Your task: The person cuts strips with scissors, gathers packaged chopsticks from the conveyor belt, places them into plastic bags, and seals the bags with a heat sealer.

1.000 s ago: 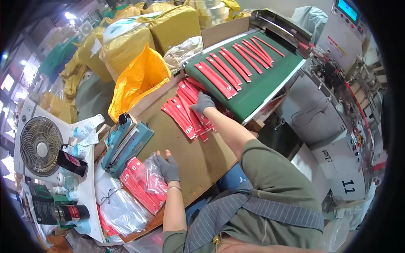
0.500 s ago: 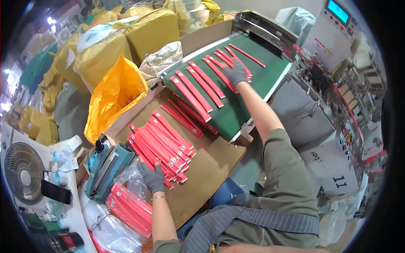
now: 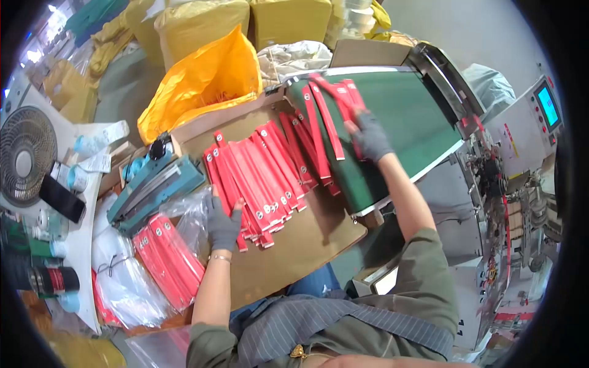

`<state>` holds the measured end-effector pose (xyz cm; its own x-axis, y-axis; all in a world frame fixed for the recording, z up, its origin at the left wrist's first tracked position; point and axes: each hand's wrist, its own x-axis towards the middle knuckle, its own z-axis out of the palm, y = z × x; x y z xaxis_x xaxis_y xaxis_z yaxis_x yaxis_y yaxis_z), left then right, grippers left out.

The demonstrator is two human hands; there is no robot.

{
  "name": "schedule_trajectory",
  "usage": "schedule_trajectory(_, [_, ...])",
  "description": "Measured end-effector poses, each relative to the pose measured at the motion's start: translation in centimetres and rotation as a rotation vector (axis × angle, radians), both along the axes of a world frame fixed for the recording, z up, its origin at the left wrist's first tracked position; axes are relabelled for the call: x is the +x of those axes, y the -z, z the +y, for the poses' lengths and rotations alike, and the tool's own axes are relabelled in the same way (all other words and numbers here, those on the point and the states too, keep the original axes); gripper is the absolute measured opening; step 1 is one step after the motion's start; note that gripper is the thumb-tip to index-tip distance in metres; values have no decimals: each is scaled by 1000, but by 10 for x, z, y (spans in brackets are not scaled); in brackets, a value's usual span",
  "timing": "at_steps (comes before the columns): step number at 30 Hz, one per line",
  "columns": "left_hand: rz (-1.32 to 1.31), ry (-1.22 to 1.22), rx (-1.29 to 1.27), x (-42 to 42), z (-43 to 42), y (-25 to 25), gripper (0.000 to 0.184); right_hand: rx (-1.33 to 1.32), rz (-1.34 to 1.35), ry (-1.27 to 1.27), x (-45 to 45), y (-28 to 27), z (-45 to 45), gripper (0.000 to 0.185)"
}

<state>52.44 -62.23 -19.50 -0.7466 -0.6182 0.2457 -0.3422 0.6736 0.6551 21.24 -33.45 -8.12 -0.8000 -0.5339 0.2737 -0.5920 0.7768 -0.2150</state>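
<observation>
Long narrow red packets [image 3: 340, 92], each with a round pale mark near an end, lie on a green conveyor belt [image 3: 411, 122]. My right hand [image 3: 372, 138], in a grey fingerless glove, is over the belt with its fingers closed around several bunched packets, slightly blurred. On the brown cardboard surface lies a thick pile of the same packets [image 3: 254, 178]. Against the left edge of that pile rests my left hand [image 3: 222, 226], gloved too, thumb spread from its fingers. More packets [image 3: 297, 147] lie between the pile and the belt.
A teal bag sealer [image 3: 156, 190] stands left of the pile. Bagged red packets [image 3: 169, 260] and clear plastic bags [image 3: 132, 288] lie below it. An open orange sack [image 3: 205, 86] stands behind. A fan [image 3: 27, 147] and phone [image 3: 61, 197] are far left; machinery [image 3: 491, 165] is right.
My right hand has moved toward the belt's near end, drawing spread packets together into a bunch. My left hand stays beside the pile. The head view has turned right.
</observation>
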Motion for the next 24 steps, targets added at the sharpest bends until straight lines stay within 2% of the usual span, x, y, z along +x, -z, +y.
schedule_trajectory(3, [27,27,-45,1,-3,4,79,147,33,-202,94,-19,-60,72])
schedule_trajectory(4, [39,35,-54,0,-5,10,78,186,-78,-222,116,-18,-74,76])
schedule_trajectory(6, [66,45,-65,0,-5,11,78,96,-176,-249,142,-15,-107,80])
schedule_trajectory(7, [30,29,34,-1,-1,3,77,53,-216,-230,145,-10,-120,78])
schedule_trajectory(9, [-42,2,228,-3,6,-17,76,71,-275,63,112,29,-145,83])
schedule_trajectory(10, [41,23,261,-6,6,-17,76,-18,-438,196,96,29,-147,86])
schedule_trajectory(11, [92,10,376,-9,7,-25,77,-261,36,230,59,108,-148,84])
schedule_trajectory(13, [195,-19,611,-15,9,-50,80,-146,-497,428,99,62,-161,82])
schedule_trajectory(14, [248,-35,860,-20,8,-60,86,-127,-394,367,111,64,-167,85])
schedule_trajectory(15, [253,-34,960,-27,0,-49,86,-89,-348,288,124,63,-176,87])
schedule_trajectory(16, [255,-33,1061,-36,-11,-26,87,-88,-403,186,143,54,-181,86])
schedule_trajectory(17, [257,-29,1158,-39,-14,-34,88,-90,-457,84,156,41,-183,85])
schedule_trajectory(18, [227,-102,1150,-36,-11,-41,91,-109,-493,99,154,36,-183,84])
schedule_trajectory(21, [184,-49,967,-25,-5,-59,98,-259,-494,439,99,46,-156,86])
schedule_trajectory(22, [179,-63,901,-32,-12,-28,100,-299,-492,490,92,55,-150,84])
schedule_trajectory(23, [206,-63,942,-32,-13,-29,100,-338,-492,540,92,57,-151,82])
schedule_trajectory(24, [232,-65,984,-34,-12,-30,99,-217,-524,417,92,61,-155,83])
